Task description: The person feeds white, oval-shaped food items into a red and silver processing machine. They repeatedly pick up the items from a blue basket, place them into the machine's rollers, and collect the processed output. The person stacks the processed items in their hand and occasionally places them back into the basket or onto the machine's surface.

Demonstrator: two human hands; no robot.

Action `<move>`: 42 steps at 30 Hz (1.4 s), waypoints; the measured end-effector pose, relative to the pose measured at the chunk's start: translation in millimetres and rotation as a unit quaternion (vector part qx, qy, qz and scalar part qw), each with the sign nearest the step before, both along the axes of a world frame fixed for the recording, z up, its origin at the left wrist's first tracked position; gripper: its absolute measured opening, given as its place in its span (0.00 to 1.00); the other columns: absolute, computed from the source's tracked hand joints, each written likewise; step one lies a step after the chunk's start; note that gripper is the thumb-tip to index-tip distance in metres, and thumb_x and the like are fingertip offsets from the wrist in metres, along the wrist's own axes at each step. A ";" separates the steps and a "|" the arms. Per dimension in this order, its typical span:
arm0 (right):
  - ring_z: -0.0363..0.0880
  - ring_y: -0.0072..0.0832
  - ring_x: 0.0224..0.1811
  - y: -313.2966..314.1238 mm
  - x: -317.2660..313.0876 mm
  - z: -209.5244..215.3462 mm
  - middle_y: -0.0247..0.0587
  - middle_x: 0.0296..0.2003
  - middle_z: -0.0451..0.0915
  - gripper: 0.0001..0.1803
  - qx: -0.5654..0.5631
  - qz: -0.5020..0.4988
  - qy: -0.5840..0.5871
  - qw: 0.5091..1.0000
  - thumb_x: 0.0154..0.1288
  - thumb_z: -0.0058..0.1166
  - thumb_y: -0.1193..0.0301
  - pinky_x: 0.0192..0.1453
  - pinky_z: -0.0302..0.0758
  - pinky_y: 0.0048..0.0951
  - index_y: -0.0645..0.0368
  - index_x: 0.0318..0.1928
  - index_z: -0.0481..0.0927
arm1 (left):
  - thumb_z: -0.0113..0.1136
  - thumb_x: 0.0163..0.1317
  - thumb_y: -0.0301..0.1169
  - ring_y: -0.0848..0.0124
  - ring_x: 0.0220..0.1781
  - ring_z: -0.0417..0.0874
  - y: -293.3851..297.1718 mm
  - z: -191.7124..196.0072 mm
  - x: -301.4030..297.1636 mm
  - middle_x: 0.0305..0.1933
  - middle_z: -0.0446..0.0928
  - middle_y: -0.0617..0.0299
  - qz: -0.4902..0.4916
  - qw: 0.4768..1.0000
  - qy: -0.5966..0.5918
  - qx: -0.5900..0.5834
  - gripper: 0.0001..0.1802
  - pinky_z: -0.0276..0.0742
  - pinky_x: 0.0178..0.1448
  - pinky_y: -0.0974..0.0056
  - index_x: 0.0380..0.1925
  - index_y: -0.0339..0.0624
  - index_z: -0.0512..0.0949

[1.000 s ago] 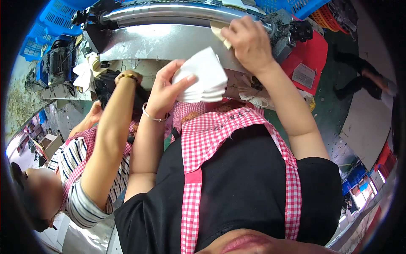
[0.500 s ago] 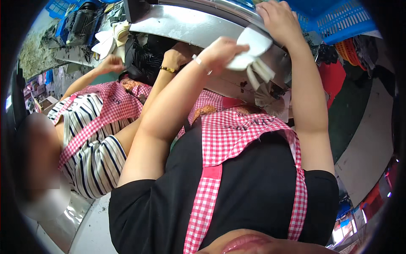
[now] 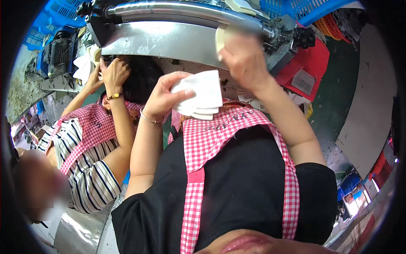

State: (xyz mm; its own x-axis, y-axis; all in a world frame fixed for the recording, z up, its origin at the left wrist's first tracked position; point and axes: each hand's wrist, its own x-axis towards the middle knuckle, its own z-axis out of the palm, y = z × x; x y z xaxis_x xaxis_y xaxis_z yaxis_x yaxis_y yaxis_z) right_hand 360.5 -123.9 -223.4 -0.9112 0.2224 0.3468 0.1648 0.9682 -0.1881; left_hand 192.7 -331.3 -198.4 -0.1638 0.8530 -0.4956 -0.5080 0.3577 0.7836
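My left hand (image 3: pixel 163 95) is closed on a small stack of white flat pieces (image 3: pixel 201 91), thumb on top, in front of my checked apron. My right hand (image 3: pixel 247 63) grips a cream flat piece with a curved edge (image 3: pixel 220 40); its fingertips are blurred. That hand is above the right part of a metal plate (image 3: pixel 165 40), just in front of a shiny metal roller (image 3: pixel 169 10). More cream pieces (image 3: pixel 243 6) lie behind the roller.
At my left a co-worker's hands (image 3: pixel 114 74) are at a cream piece (image 3: pixel 94 54), beside a dark motor (image 3: pixel 59 48). Blue baskets (image 3: pixel 317 8) stand behind, an orange basket (image 3: pixel 330 27) at far right. A red sheet (image 3: pixel 308 70) hangs right of the machine.
My left hand has drawn back toward me with the white pieces, now fanned lower. My right hand has come down from the roller's far side and holds a cream piece. The view has shifted.
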 end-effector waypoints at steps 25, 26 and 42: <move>0.76 0.33 0.48 17.0 -24.2 10.7 0.31 0.35 0.79 0.06 0.056 -0.106 0.003 0.993 0.60 0.57 0.66 0.47 0.69 0.38 0.50 0.37 0.84 | 0.66 0.69 0.31 0.78 0.36 0.82 25.2 -4.0 -15.6 0.38 0.82 0.64 -0.017 0.997 0.061 -0.048 0.13 0.79 0.41 0.70 0.45 0.34 0.78; 0.77 0.35 0.47 27.3 -33.5 17.0 0.33 0.35 0.79 0.07 0.046 -0.112 0.052 0.991 0.60 0.59 0.66 0.47 0.69 0.40 0.50 0.37 0.85 | 0.66 0.68 0.33 0.78 0.33 0.80 38.8 -9.2 -19.8 0.35 0.82 0.64 -0.016 0.992 0.094 -0.087 0.13 0.76 0.37 0.70 0.42 0.32 0.80; 0.77 0.36 0.41 -8.0 -33.1 25.4 0.37 0.30 0.78 0.03 -0.022 0.042 0.052 0.998 0.58 0.54 0.71 0.46 0.70 0.41 0.54 0.29 0.80 | 0.76 0.52 0.22 0.70 0.52 0.85 0.0 6.4 -11.9 0.55 0.82 0.58 -0.055 0.998 0.025 -0.020 0.34 0.78 0.63 0.65 0.61 0.33 0.76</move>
State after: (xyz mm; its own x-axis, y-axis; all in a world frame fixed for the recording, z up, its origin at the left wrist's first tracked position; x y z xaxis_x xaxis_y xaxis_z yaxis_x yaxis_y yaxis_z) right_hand 327.5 -131.9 -198.1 -0.8871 0.1636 0.4315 0.0601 0.9681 -0.2434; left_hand 180.8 -331.3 -192.0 -0.0951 0.8469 -0.5232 -0.4249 0.4408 0.7907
